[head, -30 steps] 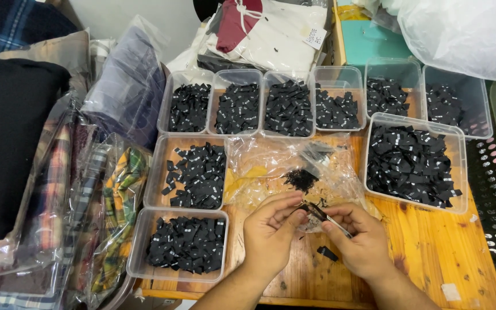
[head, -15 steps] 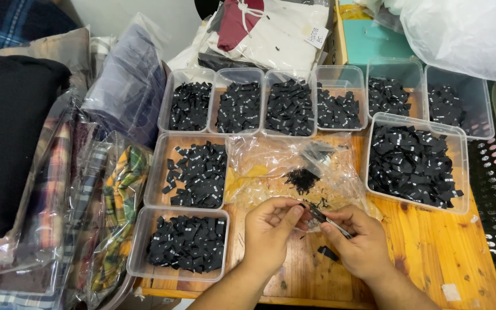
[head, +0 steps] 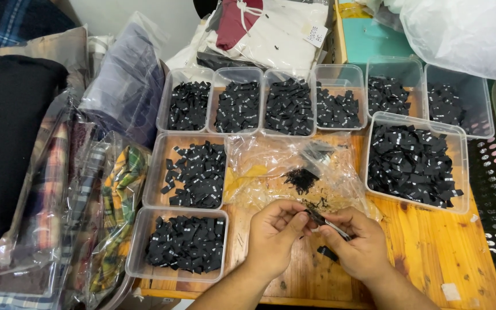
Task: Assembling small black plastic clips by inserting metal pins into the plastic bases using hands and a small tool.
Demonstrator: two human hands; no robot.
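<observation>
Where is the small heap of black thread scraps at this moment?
In the head view, the heap of black scraps lies on the crumpled clear plastic bag at the table's centre, just beyond both hands.

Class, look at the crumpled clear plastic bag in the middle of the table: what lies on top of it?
On the clear plastic bag lies a small heap of black scraps. The person's hands cover its near edge.

Probably garment workshop: tubs of black labels point(head: 411, 163), bagged clothing point(head: 110, 218), wooden table point(head: 431, 247).

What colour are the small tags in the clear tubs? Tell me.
Black, with small white marks, as the tags show in the head view.
</observation>
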